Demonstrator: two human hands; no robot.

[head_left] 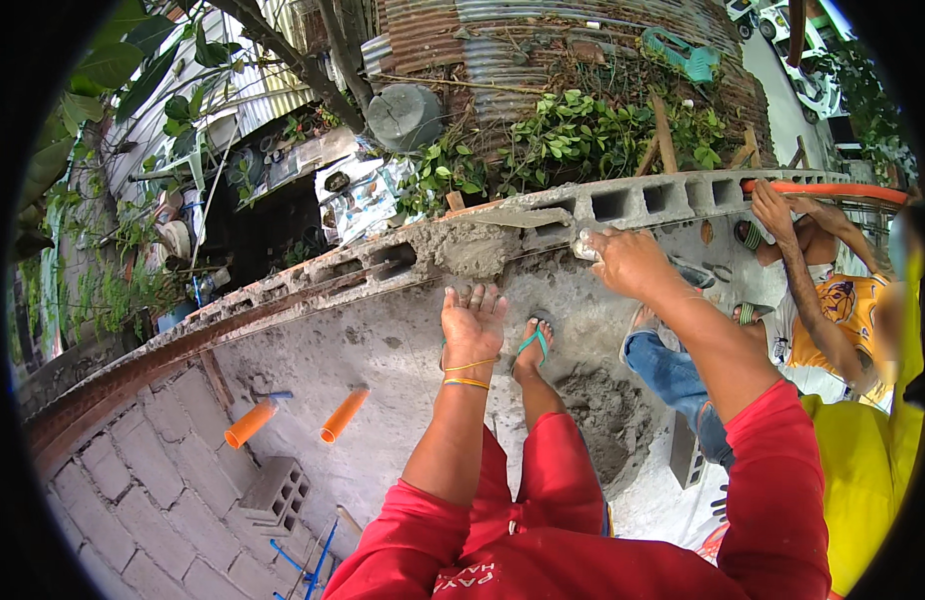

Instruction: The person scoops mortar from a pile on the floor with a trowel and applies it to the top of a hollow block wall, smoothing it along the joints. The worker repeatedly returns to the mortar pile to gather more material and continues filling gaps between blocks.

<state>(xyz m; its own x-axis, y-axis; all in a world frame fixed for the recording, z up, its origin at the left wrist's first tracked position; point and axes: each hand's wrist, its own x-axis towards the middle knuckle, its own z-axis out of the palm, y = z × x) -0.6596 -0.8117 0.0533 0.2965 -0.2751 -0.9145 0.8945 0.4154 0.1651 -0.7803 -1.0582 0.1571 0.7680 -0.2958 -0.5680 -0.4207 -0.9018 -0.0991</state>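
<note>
My right hand (pixel 631 262) grips the pale handle of a trowel (pixel 518 216), whose grey blade lies flat on top of the hollow-block wall (pixel 643 200). Just left of the blade, a lump of wet mortar (pixel 471 246) sits on the wall's top edge. My left hand (pixel 473 322) is held open just below that mortar, close to the plastered wall face, with nothing in it. Yellow bands circle its wrist. I wear red sleeves and red shorts, and my foot in a green sandal (pixel 533 345) stands by the wall's base.
A person in a yellow shirt (pixel 833 320) at the right rests a hand on an orange bar (pixel 833 190) on the wall. A mortar pile (pixel 608 412) lies on the floor. Two orange pipe stubs (pixel 343 415) stick out of the wall; a loose block (pixel 273 490) lies below.
</note>
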